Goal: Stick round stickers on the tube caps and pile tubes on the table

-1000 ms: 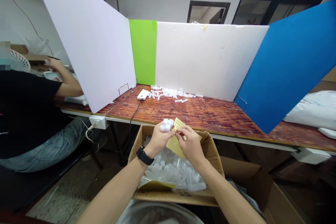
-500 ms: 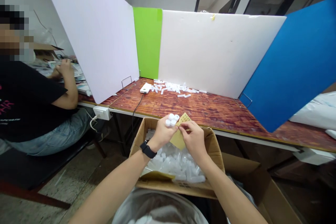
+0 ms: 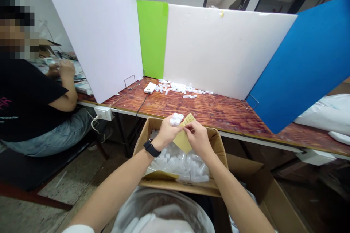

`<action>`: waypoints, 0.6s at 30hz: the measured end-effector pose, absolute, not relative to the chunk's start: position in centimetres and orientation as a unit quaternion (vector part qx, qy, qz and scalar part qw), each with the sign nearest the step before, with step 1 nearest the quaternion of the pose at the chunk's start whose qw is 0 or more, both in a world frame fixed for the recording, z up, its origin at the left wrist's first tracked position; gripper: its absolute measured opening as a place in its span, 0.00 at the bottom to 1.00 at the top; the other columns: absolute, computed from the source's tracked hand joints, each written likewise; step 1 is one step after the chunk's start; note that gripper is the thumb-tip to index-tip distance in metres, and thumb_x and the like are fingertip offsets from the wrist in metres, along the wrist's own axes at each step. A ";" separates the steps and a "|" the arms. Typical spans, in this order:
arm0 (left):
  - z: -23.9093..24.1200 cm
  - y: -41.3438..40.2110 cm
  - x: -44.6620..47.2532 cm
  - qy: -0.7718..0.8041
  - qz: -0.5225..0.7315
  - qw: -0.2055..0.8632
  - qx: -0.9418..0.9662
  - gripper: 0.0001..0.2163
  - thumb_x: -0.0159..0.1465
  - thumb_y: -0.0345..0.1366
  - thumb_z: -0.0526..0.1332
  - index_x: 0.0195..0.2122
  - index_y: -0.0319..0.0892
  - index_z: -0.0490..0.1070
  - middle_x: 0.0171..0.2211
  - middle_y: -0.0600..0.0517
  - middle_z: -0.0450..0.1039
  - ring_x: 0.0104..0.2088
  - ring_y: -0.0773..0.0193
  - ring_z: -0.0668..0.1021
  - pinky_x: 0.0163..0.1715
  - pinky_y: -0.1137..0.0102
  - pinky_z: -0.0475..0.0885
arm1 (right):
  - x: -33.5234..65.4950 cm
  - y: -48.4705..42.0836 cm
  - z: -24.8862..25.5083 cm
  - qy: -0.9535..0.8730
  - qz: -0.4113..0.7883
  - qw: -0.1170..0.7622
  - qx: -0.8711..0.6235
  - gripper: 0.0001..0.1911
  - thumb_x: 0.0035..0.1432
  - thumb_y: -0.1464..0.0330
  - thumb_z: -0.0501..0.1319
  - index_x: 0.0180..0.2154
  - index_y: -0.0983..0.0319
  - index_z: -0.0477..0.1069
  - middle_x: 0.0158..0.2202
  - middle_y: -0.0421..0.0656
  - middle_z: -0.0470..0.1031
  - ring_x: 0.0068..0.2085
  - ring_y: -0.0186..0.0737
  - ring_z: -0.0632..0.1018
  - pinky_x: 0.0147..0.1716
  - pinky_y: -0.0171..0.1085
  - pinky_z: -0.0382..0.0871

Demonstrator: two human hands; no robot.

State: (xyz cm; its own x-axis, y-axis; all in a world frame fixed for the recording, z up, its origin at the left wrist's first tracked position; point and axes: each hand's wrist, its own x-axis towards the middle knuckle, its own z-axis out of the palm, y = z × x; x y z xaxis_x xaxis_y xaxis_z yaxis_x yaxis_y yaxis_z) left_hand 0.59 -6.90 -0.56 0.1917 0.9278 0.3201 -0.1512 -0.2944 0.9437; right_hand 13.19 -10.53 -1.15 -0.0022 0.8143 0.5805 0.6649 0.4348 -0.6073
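Observation:
My left hand (image 3: 166,134) is closed around several small plastic tubes (image 3: 176,119), their white round caps pointing up and away. Its thumb also rests against a yellow sticker sheet (image 3: 182,142) printed with rows of small marks. From the other side, my right hand (image 3: 199,139) pinches at the sheet with thumb and forefinger; whether a single sticker is between those fingertips is too small to tell. Both hands are above an open cardboard box (image 3: 222,153) holding many translucent tubes (image 3: 188,167). Another yellow sheet (image 3: 161,175) lies inside its near edge.
Small clear tubes (image 3: 177,87) lie scattered on the wooden table (image 3: 218,111) near a white corded device (image 3: 150,87). White, green and blue panels (image 3: 303,58) surround the tabletop. A co-worker (image 3: 30,98) sits at left. A white-lined container (image 3: 164,211) stands below the box.
The whole view has shifted slightly, so things appear a little higher and further left. Both hands keep their hold, with the right fingertips still at the sheet.

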 end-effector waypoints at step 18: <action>-0.5 -7.5 -0.3 0.323 0.448 0.331 0.765 0.03 0.47 0.26 0.53 0.21 0.40 0.60 0.19 0.57 0.61 0.21 0.71 0.62 0.21 0.75 0.54 | 14.5 -11.8 2.9 -0.725 0.176 0.499 -0.441 0.05 0.55 0.70 0.53 0.27 0.61 0.65 0.36 0.45 0.70 0.40 0.41 0.71 0.42 0.41 0.63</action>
